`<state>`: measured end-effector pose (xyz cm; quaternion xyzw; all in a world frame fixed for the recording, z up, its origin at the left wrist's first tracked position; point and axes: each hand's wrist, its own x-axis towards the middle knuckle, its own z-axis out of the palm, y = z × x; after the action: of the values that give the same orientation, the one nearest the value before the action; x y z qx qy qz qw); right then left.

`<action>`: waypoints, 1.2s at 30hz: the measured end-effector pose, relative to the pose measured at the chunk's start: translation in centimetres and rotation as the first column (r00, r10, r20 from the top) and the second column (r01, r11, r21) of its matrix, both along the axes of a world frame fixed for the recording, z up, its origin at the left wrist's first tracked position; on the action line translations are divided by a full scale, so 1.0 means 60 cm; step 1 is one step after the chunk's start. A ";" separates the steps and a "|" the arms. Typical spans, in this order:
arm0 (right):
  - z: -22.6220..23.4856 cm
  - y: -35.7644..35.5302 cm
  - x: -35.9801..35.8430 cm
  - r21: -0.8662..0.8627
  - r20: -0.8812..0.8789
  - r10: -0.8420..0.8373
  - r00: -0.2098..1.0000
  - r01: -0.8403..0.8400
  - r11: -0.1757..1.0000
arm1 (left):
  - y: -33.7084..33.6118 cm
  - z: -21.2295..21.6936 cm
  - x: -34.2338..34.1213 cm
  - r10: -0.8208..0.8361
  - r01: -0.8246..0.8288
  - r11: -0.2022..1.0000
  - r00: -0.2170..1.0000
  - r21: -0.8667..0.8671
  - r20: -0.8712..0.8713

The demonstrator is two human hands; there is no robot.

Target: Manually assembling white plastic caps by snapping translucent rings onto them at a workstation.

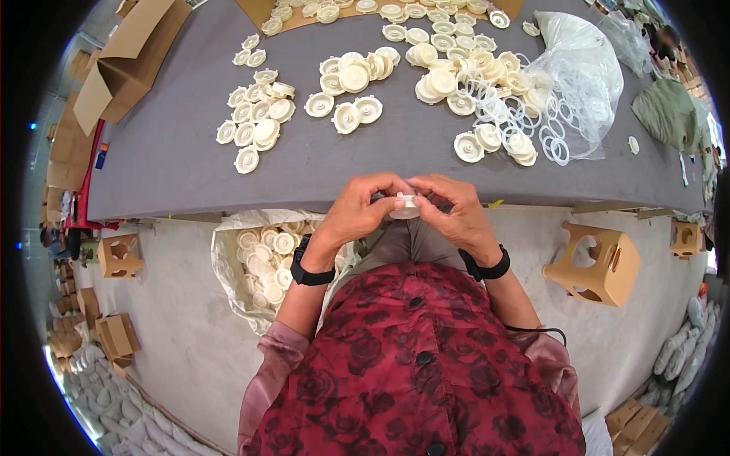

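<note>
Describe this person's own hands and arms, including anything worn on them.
Left hand and right hand are both ungloved. The left wristband and right wristband are black. The left sleeve and right sleeve are glossy dusty pink, stopping short of the wrists. A thin black cable shows beside the right sleeve.

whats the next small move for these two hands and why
Probably a slight turn of the white cap: the left hand and right hand hold it from opposite sides with their fingertips, covering part of its rim, so turning it would likely bring that part into reach.
</note>
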<state>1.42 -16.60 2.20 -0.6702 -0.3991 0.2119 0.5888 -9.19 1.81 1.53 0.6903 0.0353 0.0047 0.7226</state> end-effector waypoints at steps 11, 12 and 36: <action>-0.027 0.001 -0.011 0.318 -0.453 -0.019 0.891 0.181 0.931 | -0.046 -0.076 -0.016 0.258 -0.180 0.810 0.964 -0.558 0.063; -0.030 -0.002 -0.008 0.303 -0.405 -0.031 0.914 0.167 0.938 | -0.049 -0.073 -0.018 0.257 -0.180 0.809 0.964 -0.560 0.062; -0.026 -0.004 -0.002 0.139 -0.167 -0.044 0.985 0.067 0.988 | -0.026 0.005 -0.005 0.158 -0.158 0.987 0.985 -0.007 0.075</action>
<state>1.29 -16.82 0.64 -0.6173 -0.3449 0.2203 0.6720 -9.51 0.27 1.84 0.6841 0.0629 0.0879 0.7213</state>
